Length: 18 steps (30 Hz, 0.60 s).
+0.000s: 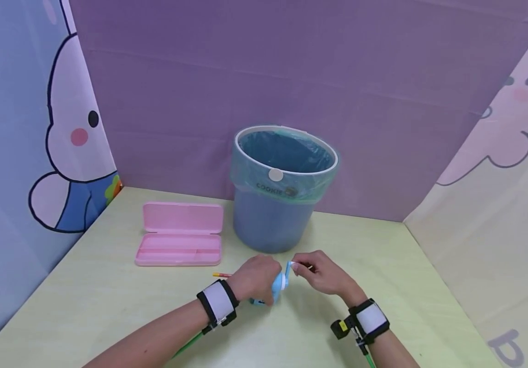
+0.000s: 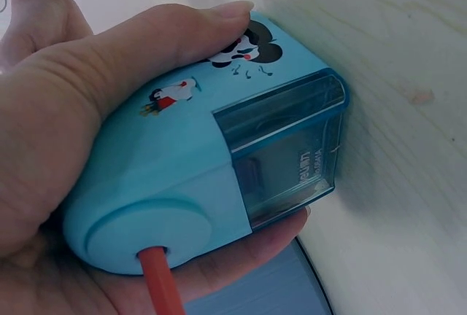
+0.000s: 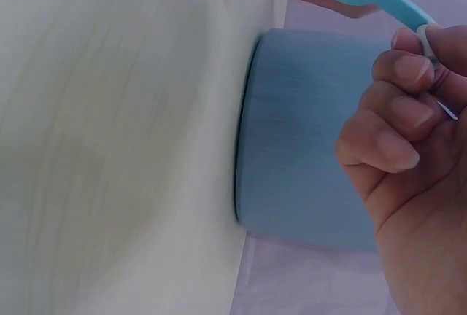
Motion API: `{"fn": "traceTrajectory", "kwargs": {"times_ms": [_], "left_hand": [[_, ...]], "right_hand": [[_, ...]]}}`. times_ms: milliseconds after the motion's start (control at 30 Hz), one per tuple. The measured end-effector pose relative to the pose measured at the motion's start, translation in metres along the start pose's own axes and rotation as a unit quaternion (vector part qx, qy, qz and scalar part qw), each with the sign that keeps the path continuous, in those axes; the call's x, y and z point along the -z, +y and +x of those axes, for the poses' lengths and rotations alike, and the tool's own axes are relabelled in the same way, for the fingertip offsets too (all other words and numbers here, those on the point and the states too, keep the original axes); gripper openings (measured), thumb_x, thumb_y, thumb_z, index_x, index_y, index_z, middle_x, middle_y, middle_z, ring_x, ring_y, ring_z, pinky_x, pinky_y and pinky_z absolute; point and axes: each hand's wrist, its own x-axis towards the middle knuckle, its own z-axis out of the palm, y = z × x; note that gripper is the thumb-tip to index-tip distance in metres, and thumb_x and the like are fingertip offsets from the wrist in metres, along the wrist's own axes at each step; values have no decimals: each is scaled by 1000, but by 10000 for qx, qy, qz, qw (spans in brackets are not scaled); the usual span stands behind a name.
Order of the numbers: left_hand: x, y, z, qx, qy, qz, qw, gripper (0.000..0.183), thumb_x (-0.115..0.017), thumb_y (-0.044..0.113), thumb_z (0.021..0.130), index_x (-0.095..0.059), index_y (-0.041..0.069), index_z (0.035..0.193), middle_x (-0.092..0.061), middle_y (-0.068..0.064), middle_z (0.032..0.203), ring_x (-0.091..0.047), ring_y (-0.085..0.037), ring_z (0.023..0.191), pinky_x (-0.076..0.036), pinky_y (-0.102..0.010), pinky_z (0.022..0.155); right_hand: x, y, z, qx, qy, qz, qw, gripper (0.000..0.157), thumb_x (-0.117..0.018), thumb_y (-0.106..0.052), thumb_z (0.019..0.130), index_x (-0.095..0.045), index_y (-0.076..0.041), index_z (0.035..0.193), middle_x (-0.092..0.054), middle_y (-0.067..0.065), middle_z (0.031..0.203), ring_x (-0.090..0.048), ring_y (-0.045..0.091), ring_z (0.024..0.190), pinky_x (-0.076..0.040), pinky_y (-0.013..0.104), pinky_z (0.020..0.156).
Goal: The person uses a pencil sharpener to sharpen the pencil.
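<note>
A light blue crank pencil sharpener (image 2: 182, 147) with cartoon figures and a clear shavings drawer is gripped by my left hand (image 1: 256, 278). The left thumb lies across its top, with fingers underneath. From the round hole at its front sticks a red pencil (image 2: 160, 282); its yellow end shows left of the hand in the head view. My right hand (image 1: 321, 273) pinches the white knob (image 3: 427, 41) at the end of the sharpener's crank arm (image 3: 405, 9) between thumb and forefinger. The other right fingers are curled. The pencil's tip is hidden inside the sharpener.
Behind the hands stands a blue bin (image 1: 268, 217) with a translucent bag lining over its rim. An open pink pencil case (image 1: 178, 243) lies to its left on the pale table (image 1: 108, 301). Purple and cartoon-printed cloths surround the table.
</note>
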Motion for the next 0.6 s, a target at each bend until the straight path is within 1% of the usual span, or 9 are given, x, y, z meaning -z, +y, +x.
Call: {"fn": "traceTrajectory", "kwargs": {"times_ms": [100, 233, 467, 600], "left_hand": [[-1, 0, 1, 14, -17, 11, 10000, 44, -92, 34, 60, -61, 14, 84, -51, 7, 69, -48, -11, 65, -42, -26, 62], [-1, 0, 0, 44, -64, -23, 10000, 44, -92, 34, 61, -61, 14, 84, -52, 7, 69, -48, -12, 65, -43, -26, 63], [0, 1, 0, 16, -42, -94, 9999, 44, -92, 33, 60, -62, 13, 87, -53, 7, 70, -48, -11, 67, -43, -26, 65], [1, 0, -2, 28, -34, -143, 9999, 43, -92, 32, 61, -62, 14, 85, -52, 8, 70, -48, -11, 66, -43, -26, 64]], "right_hand": [[0, 3, 1, 102, -17, 24, 9999, 23, -52, -23, 102, -54, -25, 79, -39, -11, 65, -34, 3, 53, -32, 21, 52], [-1, 6, 2, 97, -49, 46, 9999, 24, -50, -24, 103, -53, -25, 79, -37, -11, 64, -34, 4, 53, -32, 22, 53], [-2, 12, 4, -49, -94, 172, 9998, 29, -51, -23, 102, -58, -8, 79, -40, -8, 65, -37, 5, 54, -34, 23, 55], [-2, 13, 7, -17, -127, 179, 9998, 28, -50, -23, 103, -57, -9, 79, -40, -7, 64, -37, 5, 55, -34, 23, 54]]}}
